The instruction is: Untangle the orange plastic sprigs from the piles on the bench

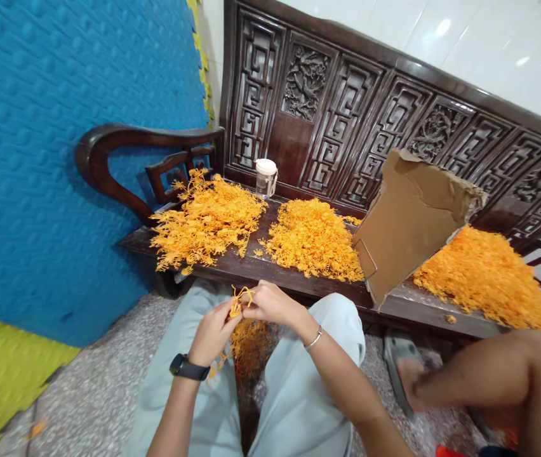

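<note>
My left hand (214, 331), with a black watch on its wrist, pinches a small orange stringy piece (236, 306) that looks like plastic with thin curly strands. My right hand (274, 306), a bracelet on its wrist, meets it from the other side, fingers closed on the same piece. Both hands are above my lap, in front of the bench edge. Below them, between my knees, lies a heap of orange pieces (249, 346), partly hidden. Beyond the hands are a loose left pile (208, 219) and a denser middle pile (315, 238).
A dark carved wooden bench (280, 270) spans the view. A lidded clear cup (265, 179) stands at its back. An upright cardboard piece (408, 222) separates off a large right pile (489, 276). Another person's leg (484, 371) is at right. Blue foam matting (61, 158) is at left.
</note>
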Demonstrator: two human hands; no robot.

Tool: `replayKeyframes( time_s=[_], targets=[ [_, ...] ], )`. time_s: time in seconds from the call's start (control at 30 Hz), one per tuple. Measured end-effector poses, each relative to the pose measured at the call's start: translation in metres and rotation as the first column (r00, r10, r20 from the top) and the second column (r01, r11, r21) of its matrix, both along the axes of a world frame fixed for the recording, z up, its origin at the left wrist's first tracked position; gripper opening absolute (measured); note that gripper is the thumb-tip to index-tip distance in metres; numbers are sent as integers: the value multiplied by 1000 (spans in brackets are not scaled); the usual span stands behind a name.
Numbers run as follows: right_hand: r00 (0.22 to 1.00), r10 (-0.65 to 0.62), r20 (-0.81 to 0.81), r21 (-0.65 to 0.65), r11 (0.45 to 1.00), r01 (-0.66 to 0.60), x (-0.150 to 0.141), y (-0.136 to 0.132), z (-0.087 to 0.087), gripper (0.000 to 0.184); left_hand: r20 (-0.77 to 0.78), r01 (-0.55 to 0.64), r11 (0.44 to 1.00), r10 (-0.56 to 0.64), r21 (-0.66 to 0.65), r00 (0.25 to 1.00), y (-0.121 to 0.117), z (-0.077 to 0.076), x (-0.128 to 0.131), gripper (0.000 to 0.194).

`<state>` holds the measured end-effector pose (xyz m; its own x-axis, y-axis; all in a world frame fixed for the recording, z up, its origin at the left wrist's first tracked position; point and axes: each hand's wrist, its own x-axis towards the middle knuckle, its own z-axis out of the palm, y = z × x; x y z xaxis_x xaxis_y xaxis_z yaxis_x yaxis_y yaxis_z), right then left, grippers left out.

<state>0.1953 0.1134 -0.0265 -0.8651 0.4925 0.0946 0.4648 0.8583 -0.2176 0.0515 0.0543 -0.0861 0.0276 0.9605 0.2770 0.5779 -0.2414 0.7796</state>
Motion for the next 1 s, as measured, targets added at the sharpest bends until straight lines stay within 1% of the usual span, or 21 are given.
replayKeyframes(
  time_s=[0.1, 0.27, 0.4, 0.5, 0.6, 0.73, 0.83, 1.0],
  targets=[
    [1000, 9, 20, 16, 1000, -10, -1, 2, -5, 17, 10, 29, 999, -29, 18, 1000, 2, -5, -4, 30],
    [998, 14, 55, 26, 1000, -15, -7, 7, -17, 19, 13, 35, 999, -35, 39, 999, 5, -11, -10, 26],
    [997, 12, 75, 36, 999, -15, -13, 9, -22, 27, 49, 46, 997, -49, 61, 998, 6, -14, -14, 24],
    [995, 10, 95, 52, 999, -15, -15, 8, -23, 29, 77, 17, 996, -24, 82, 997, 6, -15, -15, 23],
    [996, 12, 93, 76, 997, -19, -17, 6, -21, 27, 79, -18, 996, 12, 83, 997, 5, -13, -15, 21],
    [997, 17, 72, 98, 995, -24, -19, 2, -21, 24, 72, -53, 997, 48, 61, 996, 3, -9, -17, 23],
    [999, -2, 38, 118, 993, -2, -22, 1, -23, 23, 43, -72, 997, 70, 34, 997, 2, -7, -19, 26],
    [999, -18, 29, 161, 987, 13, -30, -1, -29, 24, 32, -90, 996, 90, -2, 995, 3, -11, -25, 29]
  ],
)
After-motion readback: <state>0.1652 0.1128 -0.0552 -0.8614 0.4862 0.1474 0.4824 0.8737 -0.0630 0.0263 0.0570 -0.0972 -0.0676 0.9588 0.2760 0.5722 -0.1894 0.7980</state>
